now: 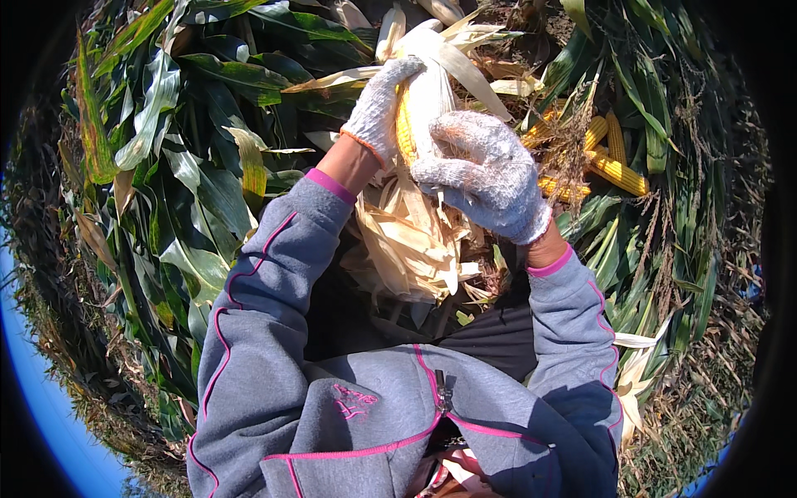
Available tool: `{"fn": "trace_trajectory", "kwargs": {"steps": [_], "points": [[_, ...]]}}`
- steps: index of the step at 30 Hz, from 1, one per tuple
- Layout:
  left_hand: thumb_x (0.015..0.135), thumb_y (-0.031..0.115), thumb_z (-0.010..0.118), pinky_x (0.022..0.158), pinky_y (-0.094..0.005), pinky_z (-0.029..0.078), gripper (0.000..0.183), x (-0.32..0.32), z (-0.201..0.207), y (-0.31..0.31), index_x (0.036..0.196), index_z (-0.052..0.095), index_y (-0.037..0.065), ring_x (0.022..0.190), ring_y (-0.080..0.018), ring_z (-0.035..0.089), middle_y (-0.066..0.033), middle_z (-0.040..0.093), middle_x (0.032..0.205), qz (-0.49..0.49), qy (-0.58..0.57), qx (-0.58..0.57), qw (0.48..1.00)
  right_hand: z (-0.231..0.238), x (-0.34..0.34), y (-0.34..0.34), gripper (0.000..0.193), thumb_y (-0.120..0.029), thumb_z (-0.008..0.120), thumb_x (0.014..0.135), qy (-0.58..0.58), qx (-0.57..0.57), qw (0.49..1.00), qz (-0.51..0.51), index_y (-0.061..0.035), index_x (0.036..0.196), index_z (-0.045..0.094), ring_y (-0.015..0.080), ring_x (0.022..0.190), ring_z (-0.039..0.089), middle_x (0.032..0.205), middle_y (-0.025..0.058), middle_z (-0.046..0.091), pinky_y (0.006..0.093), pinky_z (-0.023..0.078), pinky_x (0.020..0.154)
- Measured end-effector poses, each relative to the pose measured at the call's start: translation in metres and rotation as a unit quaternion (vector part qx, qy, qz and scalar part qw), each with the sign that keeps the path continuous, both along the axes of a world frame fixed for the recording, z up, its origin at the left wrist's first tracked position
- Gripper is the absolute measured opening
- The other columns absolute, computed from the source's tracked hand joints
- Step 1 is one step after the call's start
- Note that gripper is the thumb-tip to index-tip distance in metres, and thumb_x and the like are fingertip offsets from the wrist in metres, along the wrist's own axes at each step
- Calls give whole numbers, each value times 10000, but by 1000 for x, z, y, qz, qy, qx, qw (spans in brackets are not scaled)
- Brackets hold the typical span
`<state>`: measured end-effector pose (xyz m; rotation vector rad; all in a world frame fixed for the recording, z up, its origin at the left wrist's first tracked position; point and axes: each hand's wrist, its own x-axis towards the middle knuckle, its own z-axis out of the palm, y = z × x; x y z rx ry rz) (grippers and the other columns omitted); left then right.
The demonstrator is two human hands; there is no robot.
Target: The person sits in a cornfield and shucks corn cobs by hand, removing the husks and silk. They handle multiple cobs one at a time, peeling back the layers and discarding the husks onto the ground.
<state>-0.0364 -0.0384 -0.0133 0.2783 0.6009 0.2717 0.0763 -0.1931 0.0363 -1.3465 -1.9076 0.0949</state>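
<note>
An ear of corn [404, 129], partly stripped, stands between my two gloved hands with its yellow kernels bare along the left side. Pale husk [433, 87] still covers its right side, and loose dry leaves fan out above. My left hand [380, 109], in a white knit glove, is wrapped round the ear from the left. On the other side my right hand [486, 170], gloved alike, has its fingers curled against the husk near the ear's lower end. Whatever lies inside those fingers is mostly hidden.
Peeled husks [411, 241] are heaped below my hands, near my dark trousers. Several bare yellow ears [616, 173] lie to the right, partly under dry tassels [573, 149]. Green corn stalks and leaves [220, 158] crowd the left, and more stalks [664, 108] lie at the right.
</note>
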Motion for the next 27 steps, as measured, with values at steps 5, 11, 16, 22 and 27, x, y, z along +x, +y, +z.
{"fn": "trace_trajectory", "kwargs": {"steps": [5,11,16,22,27], "points": [[899,252,591,782,-380,576,352,3,10,2,1162,567,19,816,-235,691,-118,685,967,21,-3,-3,1000,-2,1,6,246,-91,720,755,50,28,998,-14,-85,998,687,350,989,642,1038,134,673,436,508,867],[911,271,613,847,-372,549,353,12,16,-5,1160,585,23,963,-220,658,-112,653,1094,14,13,35,999,-3,18,18,168,-130,588,960,466,-77,825,-310,-2,1051,647,136,889,611,988,63,663,284,488,801],[888,228,654,884,-334,531,547,1,34,-9,1355,450,30,1013,-209,630,-119,589,1215,-88,-26,120,989,-8,84,20,272,-240,679,897,648,39,647,-399,-14,1044,650,153,901,610,1010,71,667,286,487,773],[780,146,702,959,-320,474,798,-7,49,-6,1466,309,40,1135,-211,567,-122,513,1329,-183,-19,233,955,-23,176,-19,264,-223,643,912,735,151,515,-415,12,1031,624,243,882,649,1022,130,662,383,558,719],[784,166,710,963,-304,463,794,-3,41,0,1461,316,34,1134,-192,554,-112,520,1309,-162,-9,270,949,-24,181,-20,262,-145,667,891,595,157,618,-489,13,1086,593,223,796,641,974,119,642,371,552,704]]}}
